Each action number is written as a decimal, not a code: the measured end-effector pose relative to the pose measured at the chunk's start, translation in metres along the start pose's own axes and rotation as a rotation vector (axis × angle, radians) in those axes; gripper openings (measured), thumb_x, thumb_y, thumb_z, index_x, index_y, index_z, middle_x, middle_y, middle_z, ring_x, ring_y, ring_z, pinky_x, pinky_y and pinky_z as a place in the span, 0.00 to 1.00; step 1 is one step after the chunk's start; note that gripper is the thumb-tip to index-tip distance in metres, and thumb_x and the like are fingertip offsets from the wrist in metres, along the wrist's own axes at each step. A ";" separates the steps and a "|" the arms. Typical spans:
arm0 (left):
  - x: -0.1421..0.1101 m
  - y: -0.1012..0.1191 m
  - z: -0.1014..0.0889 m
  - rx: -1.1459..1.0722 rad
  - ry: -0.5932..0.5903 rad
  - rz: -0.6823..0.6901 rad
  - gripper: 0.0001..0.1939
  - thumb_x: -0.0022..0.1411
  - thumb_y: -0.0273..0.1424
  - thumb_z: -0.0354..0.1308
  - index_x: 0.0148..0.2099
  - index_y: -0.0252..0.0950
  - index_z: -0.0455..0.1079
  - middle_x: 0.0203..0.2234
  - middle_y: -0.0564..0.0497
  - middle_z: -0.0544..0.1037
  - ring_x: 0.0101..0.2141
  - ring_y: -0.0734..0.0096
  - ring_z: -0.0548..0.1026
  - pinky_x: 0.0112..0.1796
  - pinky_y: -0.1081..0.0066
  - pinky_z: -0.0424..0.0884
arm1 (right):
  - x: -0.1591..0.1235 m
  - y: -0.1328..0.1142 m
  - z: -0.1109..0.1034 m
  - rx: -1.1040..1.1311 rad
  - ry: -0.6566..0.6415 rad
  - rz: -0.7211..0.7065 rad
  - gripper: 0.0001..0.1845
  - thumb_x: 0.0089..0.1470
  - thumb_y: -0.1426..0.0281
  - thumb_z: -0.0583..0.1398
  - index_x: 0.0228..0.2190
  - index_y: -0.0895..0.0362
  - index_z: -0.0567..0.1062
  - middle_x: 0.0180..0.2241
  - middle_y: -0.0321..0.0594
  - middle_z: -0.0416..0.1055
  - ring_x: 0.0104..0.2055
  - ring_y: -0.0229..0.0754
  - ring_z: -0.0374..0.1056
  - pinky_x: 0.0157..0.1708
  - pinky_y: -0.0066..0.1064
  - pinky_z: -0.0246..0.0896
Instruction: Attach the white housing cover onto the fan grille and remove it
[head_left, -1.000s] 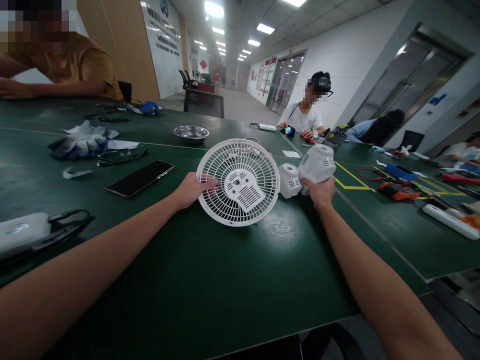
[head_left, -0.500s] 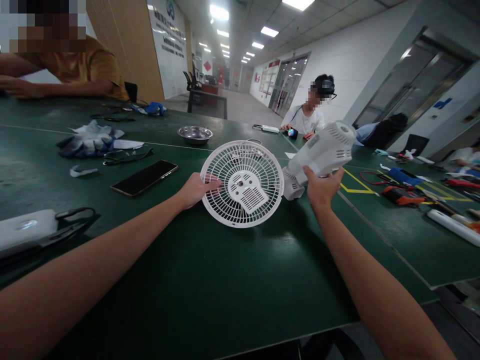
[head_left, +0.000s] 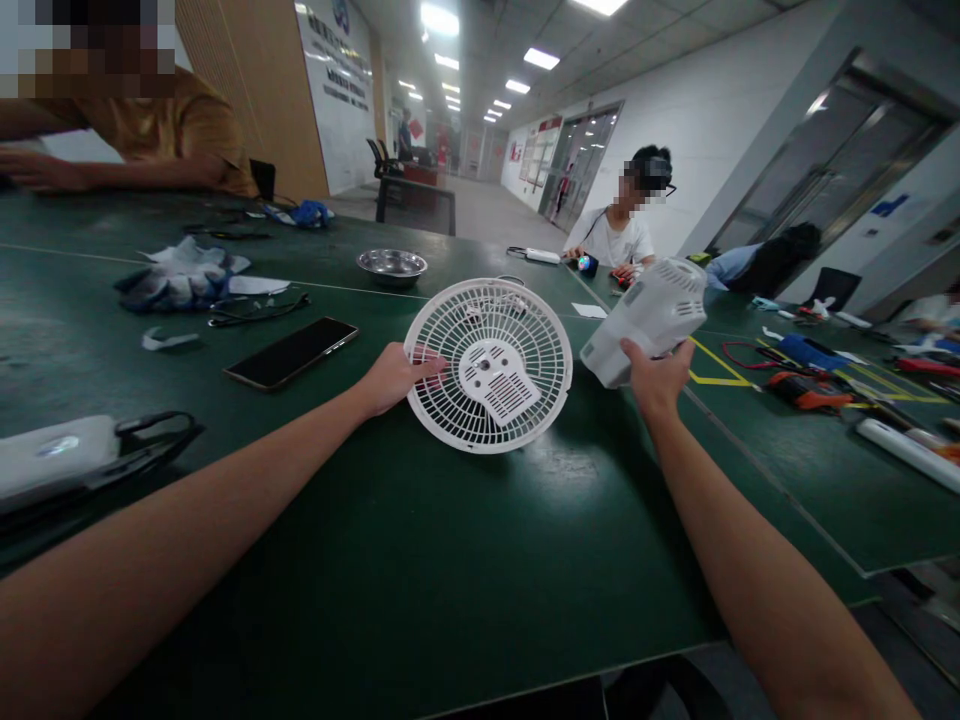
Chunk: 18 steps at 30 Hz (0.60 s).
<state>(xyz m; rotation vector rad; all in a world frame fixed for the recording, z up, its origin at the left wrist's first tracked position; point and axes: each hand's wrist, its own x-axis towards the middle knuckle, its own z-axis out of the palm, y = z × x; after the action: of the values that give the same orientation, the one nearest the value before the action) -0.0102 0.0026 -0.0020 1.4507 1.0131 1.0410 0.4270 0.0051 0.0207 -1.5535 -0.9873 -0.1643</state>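
My left hand grips the left rim of a round white fan grille, thumb over its slats. The grille is tilted toward me, with a vented plate at its centre. To its right, my right hand is closed around a white plastic fan body with vent slots at its upper end. That body is held at a slant, apart from the grille. Its far side and the fingers behind it are hidden.
A black phone, a metal bowl and gloves lie on the green table. A white device sits at near left. Tools, including an orange-and-black one, lie at right. Co-workers sit across the table.
The fan body has turned and moved slightly down in my right hand. A gap now shows between it and the grille. My left hand still holds the grille in nearly the same place.
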 end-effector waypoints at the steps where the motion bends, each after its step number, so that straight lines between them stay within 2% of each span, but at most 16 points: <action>1: 0.000 0.000 0.000 -0.006 0.001 0.000 0.06 0.62 0.32 0.69 0.39 0.35 0.80 0.34 0.46 0.84 0.34 0.63 0.81 0.43 0.58 0.79 | 0.006 0.008 -0.003 -0.003 0.009 0.011 0.42 0.37 0.53 0.74 0.51 0.55 0.68 0.49 0.52 0.79 0.50 0.59 0.77 0.53 0.51 0.69; 4: 0.000 0.001 0.001 -0.023 0.012 -0.015 0.05 0.62 0.31 0.69 0.39 0.34 0.80 0.34 0.46 0.84 0.34 0.63 0.81 0.42 0.58 0.79 | 0.017 0.030 -0.010 -0.002 -0.024 0.037 0.43 0.36 0.53 0.74 0.51 0.55 0.68 0.48 0.51 0.79 0.49 0.58 0.77 0.53 0.51 0.69; 7: 0.000 0.001 0.001 -0.034 0.022 -0.020 0.05 0.61 0.30 0.69 0.39 0.34 0.80 0.34 0.46 0.84 0.34 0.63 0.81 0.42 0.59 0.79 | 0.021 0.040 -0.012 0.027 -0.068 0.007 0.45 0.38 0.53 0.74 0.54 0.55 0.67 0.50 0.52 0.78 0.50 0.57 0.76 0.54 0.50 0.69; 11: 0.001 -0.003 -0.001 -0.052 0.008 -0.005 0.07 0.61 0.32 0.71 0.40 0.35 0.81 0.35 0.46 0.84 0.35 0.62 0.82 0.41 0.59 0.79 | 0.023 0.035 -0.011 0.091 -0.035 -0.081 0.47 0.42 0.53 0.71 0.59 0.57 0.64 0.54 0.54 0.75 0.53 0.55 0.75 0.56 0.50 0.68; 14: 0.002 -0.005 -0.001 -0.058 0.004 0.003 0.07 0.61 0.32 0.71 0.40 0.35 0.81 0.34 0.46 0.84 0.34 0.62 0.81 0.41 0.59 0.80 | 0.026 0.027 -0.013 0.118 0.032 -0.129 0.46 0.42 0.53 0.72 0.57 0.60 0.68 0.54 0.56 0.74 0.52 0.56 0.74 0.55 0.50 0.69; 18: 0.002 -0.005 -0.001 -0.067 0.017 0.006 0.05 0.61 0.31 0.71 0.39 0.35 0.81 0.34 0.46 0.84 0.34 0.63 0.81 0.41 0.59 0.79 | 0.029 0.024 -0.016 0.205 0.016 -0.153 0.45 0.42 0.56 0.71 0.58 0.60 0.68 0.55 0.56 0.73 0.54 0.55 0.73 0.54 0.50 0.69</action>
<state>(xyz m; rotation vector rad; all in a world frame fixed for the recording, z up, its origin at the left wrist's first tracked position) -0.0109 0.0051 -0.0067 1.3939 0.9772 1.0834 0.4669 0.0075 0.0246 -1.2889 -1.0763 -0.1758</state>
